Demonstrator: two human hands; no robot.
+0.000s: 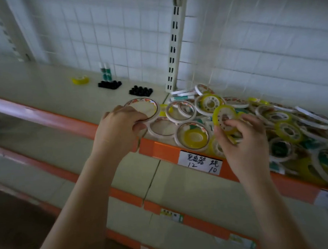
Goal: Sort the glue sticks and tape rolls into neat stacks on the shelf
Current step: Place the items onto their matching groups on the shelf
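Head view — fingers (138, 123) round white tape roll (143, 109).

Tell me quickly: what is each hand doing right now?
Left hand: grips a white tape roll.
Right hand: pinches a yellow tape roll over the pile.

Held white roll (144, 109): wide, thin ring with printed inner rim, tilted, gripped at its near edge above the shelf front.
Held yellow roll (225, 118): small, white perforated core, tilted upright, pinched over the pile.
Tape pile (283, 126): white and yellow rolls jumbled, overlapping, on the shelf's right part.
Lone yellow roll (80, 79): flat, far left, apart.
Standing glue sticks (105, 71): two, upright, side by side at the back.
Lying glue sticks (182, 95): several, flat, beside the pile's back-left edge.
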